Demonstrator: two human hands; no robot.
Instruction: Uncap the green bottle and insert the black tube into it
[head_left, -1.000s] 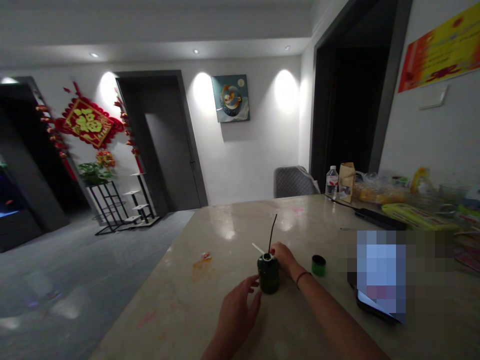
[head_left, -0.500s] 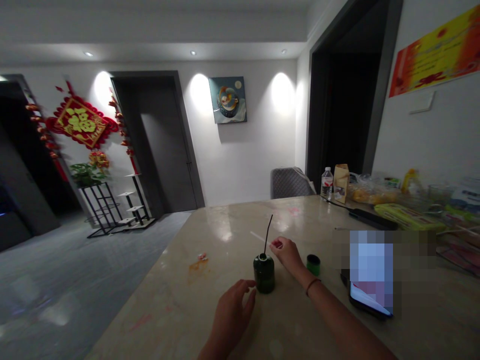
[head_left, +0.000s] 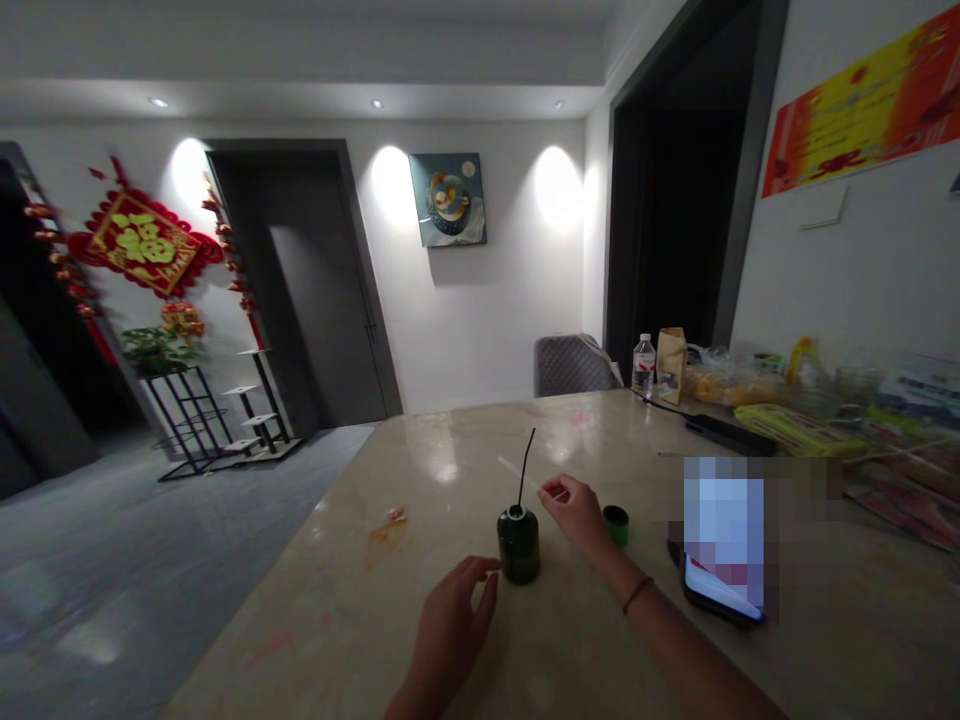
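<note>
A small dark green bottle (head_left: 519, 552) stands upright on the table, a thin black straw (head_left: 527, 466) with a bent top rising from its white-rimmed mouth. My right hand (head_left: 576, 508) is just right of the bottle's neck, thumb and fingers pinched on a thin, whitish, see-through straw (head_left: 513, 467). That pale straw points up to the left, passing behind the black one. Low at the bottle's left side, my left hand (head_left: 456, 612) is open, thumb and fingers apart; whether a fingertip touches the glass I cannot tell. A green cap (head_left: 616, 527) sits beyond my right wrist.
A phone (head_left: 724, 590) with a lit, partly blurred screen lies to the right on the table (head_left: 330, 600). A water bottle (head_left: 643, 368), a paper bag (head_left: 671, 362) and a yellow-green pack (head_left: 796, 430) line the far right. An orange smear (head_left: 386, 543) marks the tabletop at left.
The whole view has shifted slightly, so things appear a little further left. My right hand still pinches the pale straw, and my left hand stays beside the bottle.
</note>
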